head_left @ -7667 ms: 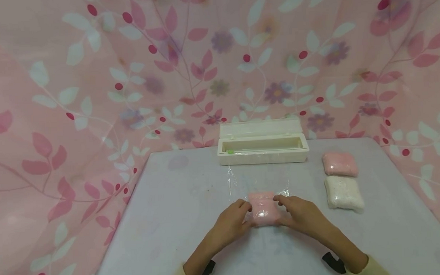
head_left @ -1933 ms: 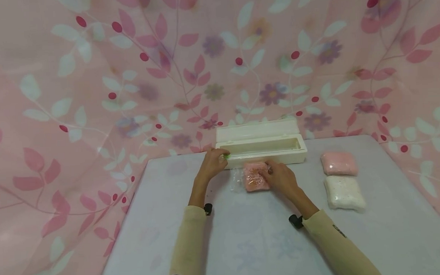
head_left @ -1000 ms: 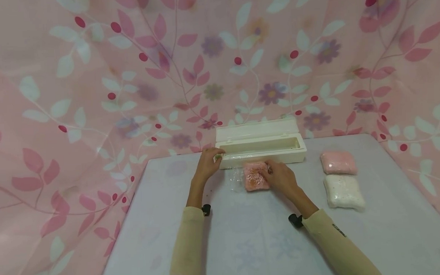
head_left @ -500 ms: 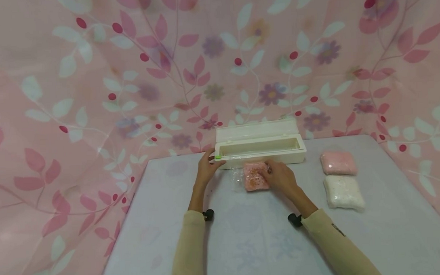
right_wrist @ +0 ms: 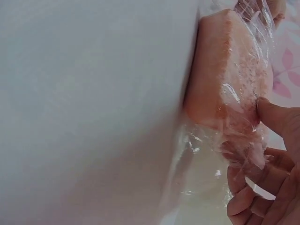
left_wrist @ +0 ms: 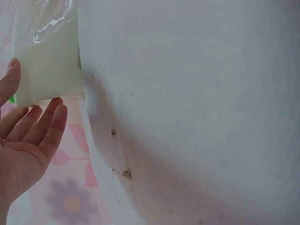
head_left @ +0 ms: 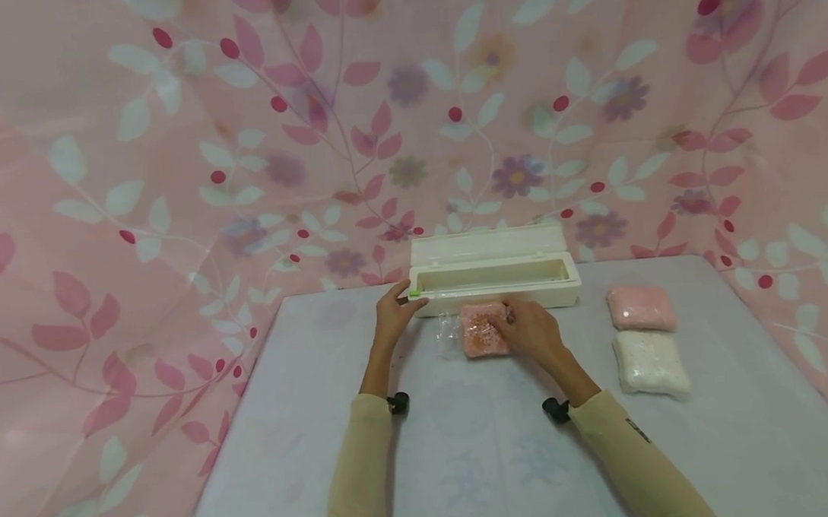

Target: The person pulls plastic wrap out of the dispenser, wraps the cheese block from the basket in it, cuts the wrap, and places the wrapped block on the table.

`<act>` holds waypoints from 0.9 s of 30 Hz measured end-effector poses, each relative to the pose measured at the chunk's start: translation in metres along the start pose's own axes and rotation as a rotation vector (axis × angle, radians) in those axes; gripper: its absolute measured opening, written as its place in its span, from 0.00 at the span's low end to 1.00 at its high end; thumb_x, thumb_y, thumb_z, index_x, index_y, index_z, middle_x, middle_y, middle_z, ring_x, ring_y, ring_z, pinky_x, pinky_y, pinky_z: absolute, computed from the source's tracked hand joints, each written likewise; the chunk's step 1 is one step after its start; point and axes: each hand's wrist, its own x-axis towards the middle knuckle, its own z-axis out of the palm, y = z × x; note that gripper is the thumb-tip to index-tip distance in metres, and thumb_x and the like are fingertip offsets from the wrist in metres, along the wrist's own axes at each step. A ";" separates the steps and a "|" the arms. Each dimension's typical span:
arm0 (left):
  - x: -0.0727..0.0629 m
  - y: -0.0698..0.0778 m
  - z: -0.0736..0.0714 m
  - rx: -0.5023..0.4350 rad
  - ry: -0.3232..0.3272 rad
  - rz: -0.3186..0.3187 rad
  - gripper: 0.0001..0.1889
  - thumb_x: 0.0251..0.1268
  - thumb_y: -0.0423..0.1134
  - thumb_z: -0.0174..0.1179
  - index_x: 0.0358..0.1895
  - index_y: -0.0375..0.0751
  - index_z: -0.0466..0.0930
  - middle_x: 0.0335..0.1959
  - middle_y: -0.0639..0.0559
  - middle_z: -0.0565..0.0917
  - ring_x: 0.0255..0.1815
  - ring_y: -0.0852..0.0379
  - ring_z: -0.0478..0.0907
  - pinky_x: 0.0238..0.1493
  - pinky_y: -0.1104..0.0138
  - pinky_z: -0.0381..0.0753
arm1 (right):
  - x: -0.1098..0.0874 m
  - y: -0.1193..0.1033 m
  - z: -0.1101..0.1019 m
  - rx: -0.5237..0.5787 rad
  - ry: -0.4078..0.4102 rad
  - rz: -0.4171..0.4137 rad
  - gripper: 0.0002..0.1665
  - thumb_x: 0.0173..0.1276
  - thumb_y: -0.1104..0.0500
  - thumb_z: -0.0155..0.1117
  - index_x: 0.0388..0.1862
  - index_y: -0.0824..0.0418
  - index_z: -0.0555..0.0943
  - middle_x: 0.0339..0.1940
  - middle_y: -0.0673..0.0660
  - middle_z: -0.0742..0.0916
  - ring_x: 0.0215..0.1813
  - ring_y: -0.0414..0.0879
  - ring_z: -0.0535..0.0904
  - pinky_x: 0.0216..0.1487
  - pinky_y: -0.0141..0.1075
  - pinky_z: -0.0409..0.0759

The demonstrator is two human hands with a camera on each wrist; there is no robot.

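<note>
My left hand (head_left: 391, 314) holds the left end of a white cling film dispenser (head_left: 511, 295), whose lid stands raised. In the left wrist view the thumb lies on one side of the end and the fingers (left_wrist: 55, 126) reach along the other. A green slide cutter (head_left: 414, 293) sits at the left end of its rail. Directly in front of the dispenser, my right hand (head_left: 534, 333) grips a pink block (head_left: 481, 346) in clear film. Its thumb presses on the block while the fingers curl into bunched film (right_wrist: 248, 154). Loose film (head_left: 446, 339) spreads left of the block.
Two film-wrapped packs lie on the table's right: a pink one (head_left: 640, 309) behind a white one (head_left: 652, 363). Pink floral sheeting (head_left: 342, 147) rises behind the table (head_left: 476, 469). Small dark specks (left_wrist: 126, 174) dot the tabletop near the left hand.
From the table's middle, the block has moved up against the dispenser. The left hand has slid the green cutter to the left end and now holds that end; the right hand has stayed on the block.
</note>
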 end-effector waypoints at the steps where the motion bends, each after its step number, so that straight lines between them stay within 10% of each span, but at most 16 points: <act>1: 0.000 0.000 -0.001 -0.001 0.000 -0.002 0.32 0.53 0.37 0.75 0.63 0.34 0.76 0.63 0.41 0.77 0.51 0.44 0.83 0.45 0.59 0.83 | 0.000 -0.001 -0.001 -0.004 0.007 -0.003 0.26 0.67 0.42 0.66 0.53 0.59 0.80 0.27 0.54 0.81 0.31 0.50 0.75 0.25 0.41 0.71; 10: -0.001 -0.001 -0.002 -0.022 0.006 -0.029 0.32 0.52 0.38 0.76 0.62 0.36 0.77 0.63 0.44 0.77 0.49 0.47 0.84 0.45 0.59 0.83 | 0.018 -0.028 -0.017 -0.061 0.122 -0.088 0.33 0.64 0.40 0.69 0.57 0.61 0.80 0.46 0.61 0.87 0.48 0.58 0.76 0.34 0.52 0.79; 19: 0.003 0.001 0.001 0.004 -0.006 -0.031 0.32 0.53 0.43 0.75 0.63 0.38 0.78 0.62 0.44 0.78 0.48 0.49 0.84 0.43 0.60 0.83 | 0.077 -0.080 -0.001 0.043 -0.054 -0.362 0.28 0.61 0.45 0.73 0.57 0.57 0.83 0.45 0.58 0.87 0.49 0.55 0.77 0.44 0.48 0.78; 27: -0.001 -0.001 -0.003 -0.079 -0.017 -0.037 0.32 0.54 0.41 0.74 0.63 0.35 0.76 0.62 0.41 0.78 0.47 0.50 0.85 0.47 0.59 0.82 | 0.109 -0.108 0.033 0.118 -0.185 -0.320 0.19 0.61 0.51 0.75 0.49 0.57 0.87 0.44 0.54 0.87 0.49 0.51 0.77 0.43 0.45 0.77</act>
